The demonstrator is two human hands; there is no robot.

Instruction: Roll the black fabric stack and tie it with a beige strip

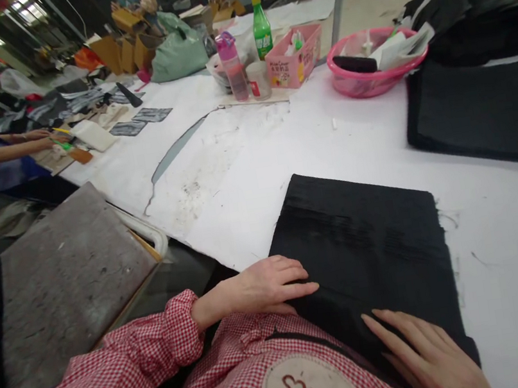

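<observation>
A stack of black fabric pieces (368,242) lies on the white table (512,227) right in front of me. My left hand (263,287) rests flat on its near left edge, fingers stretched out and together. My right hand (426,354) lies flat on the stack's near right part, fingers extended toward the left. Neither hand holds anything. My sleeves and apron are red-and-white check.
A larger black fabric pile (484,108) lies at the right. A pink basket (370,77), pink box (294,56), green bottle (261,28) and pink bottle (231,68) stand at the back. Another person's hands (44,138) work at the far left. A grey padded board (65,281) sits at my left.
</observation>
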